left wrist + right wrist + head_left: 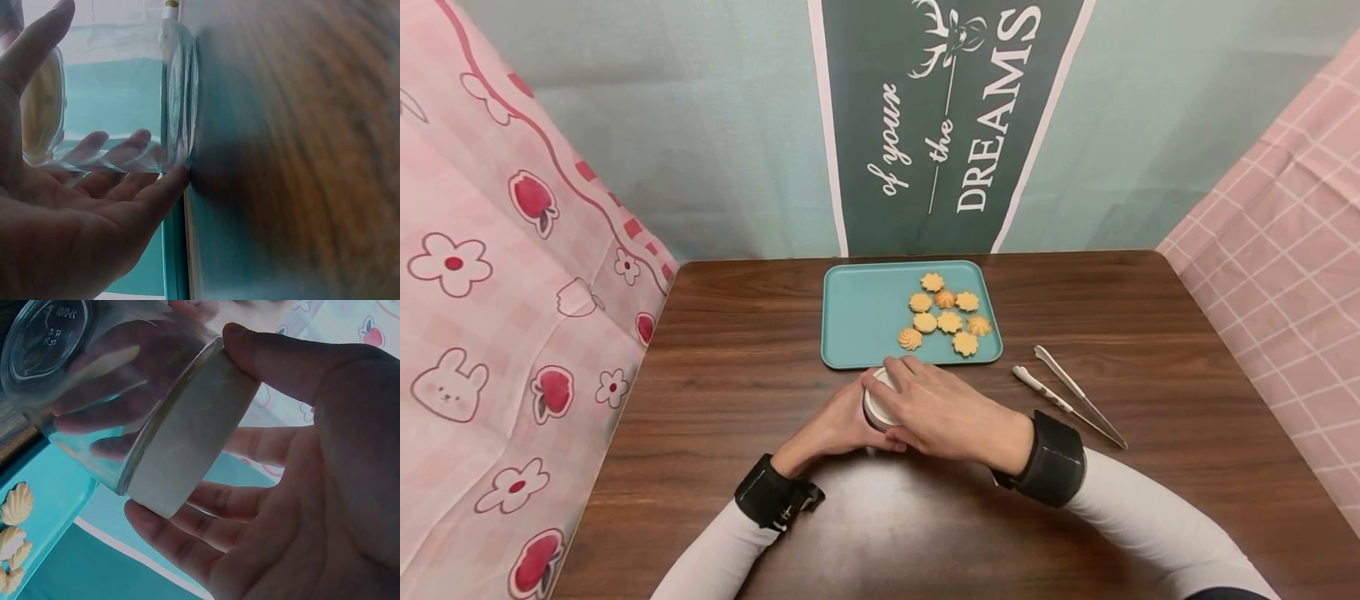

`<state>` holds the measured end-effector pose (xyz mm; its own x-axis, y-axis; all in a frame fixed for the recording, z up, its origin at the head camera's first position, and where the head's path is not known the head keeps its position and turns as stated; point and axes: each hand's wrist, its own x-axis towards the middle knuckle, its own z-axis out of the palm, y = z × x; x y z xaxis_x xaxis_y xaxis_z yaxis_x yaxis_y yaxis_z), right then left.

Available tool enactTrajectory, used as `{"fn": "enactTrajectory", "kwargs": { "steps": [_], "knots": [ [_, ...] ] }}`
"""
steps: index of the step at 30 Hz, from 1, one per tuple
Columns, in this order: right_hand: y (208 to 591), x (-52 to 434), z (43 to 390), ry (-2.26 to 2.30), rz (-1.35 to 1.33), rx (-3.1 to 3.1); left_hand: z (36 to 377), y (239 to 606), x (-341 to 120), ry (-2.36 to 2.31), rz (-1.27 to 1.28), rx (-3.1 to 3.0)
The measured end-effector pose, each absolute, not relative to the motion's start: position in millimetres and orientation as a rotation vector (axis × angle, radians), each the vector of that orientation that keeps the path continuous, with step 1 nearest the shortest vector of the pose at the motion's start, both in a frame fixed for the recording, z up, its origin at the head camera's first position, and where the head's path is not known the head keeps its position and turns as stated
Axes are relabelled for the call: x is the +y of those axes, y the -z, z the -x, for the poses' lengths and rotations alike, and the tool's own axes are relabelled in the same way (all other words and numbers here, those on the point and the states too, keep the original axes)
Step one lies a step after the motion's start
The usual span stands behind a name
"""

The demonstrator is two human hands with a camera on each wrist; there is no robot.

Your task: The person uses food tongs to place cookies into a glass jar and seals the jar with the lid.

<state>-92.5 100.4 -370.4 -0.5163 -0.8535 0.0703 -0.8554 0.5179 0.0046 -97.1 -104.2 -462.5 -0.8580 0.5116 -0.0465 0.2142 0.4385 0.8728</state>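
Observation:
A clear jar (112, 87) with a white lid (194, 431) is between both hands, just in front of the tray. My left hand (842, 421) holds the jar's side; its fingers show through the clear wall in both wrist views. On the lid, my right hand (951, 410) has its thumb at one side and its fingers at the other. The jar's base is close to the tabletop in the left wrist view; whether they touch I cannot tell. From the head view, most of the jar is hidden by the hands.
Behind the jar lies a turquoise tray (868, 312) with several flower-shaped cookies (950, 322) on its right half. White-handled tongs (1075, 400) lie spread on the brown wooden table (737, 333) to the right. Patterned cloths hang at the back and both sides.

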Motion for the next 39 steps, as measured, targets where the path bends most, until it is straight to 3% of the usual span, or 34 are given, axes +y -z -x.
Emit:
{"fn": "enactTrajectory", "kwargs": {
  "steps": [39],
  "knots": [
    [366.1,103.9,100.6,-0.067,-1.621,-2.632,97.5,463.0,-103.7,-1.475,-0.636,2.294]
  ]
}}
